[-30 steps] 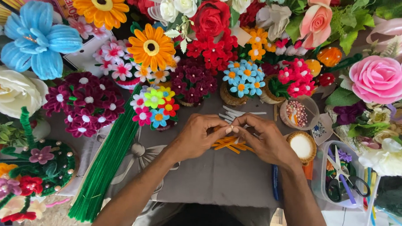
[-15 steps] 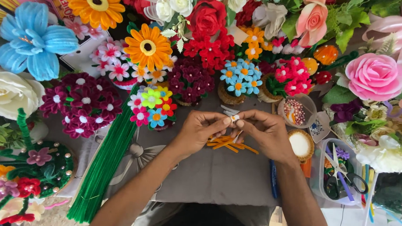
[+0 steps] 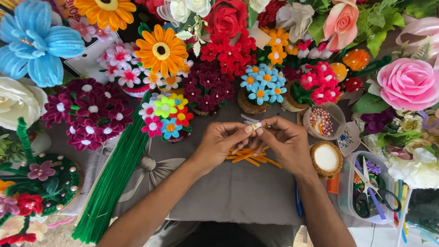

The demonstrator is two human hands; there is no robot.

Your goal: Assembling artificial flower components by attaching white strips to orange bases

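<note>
Lying left of the grey cloth [image 3: 232,196], a bundle of green pipe cleaners [image 3: 112,178] ran slantwise. Over the cloth's far edge the left hand [image 3: 220,143] and right hand [image 3: 286,143] met, fingertips of both pinched shut on a small white pipe cleaner piece [image 3: 255,125]; orange pipe cleaners [image 3: 252,156] lay beneath. Right of the cloth stood a scissors tub [image 3: 373,196].

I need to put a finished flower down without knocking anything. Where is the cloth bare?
Bare grey cloth lies below the left hand and right hand, between the green stems and round tin. Above them, flower pots crowd.
</note>
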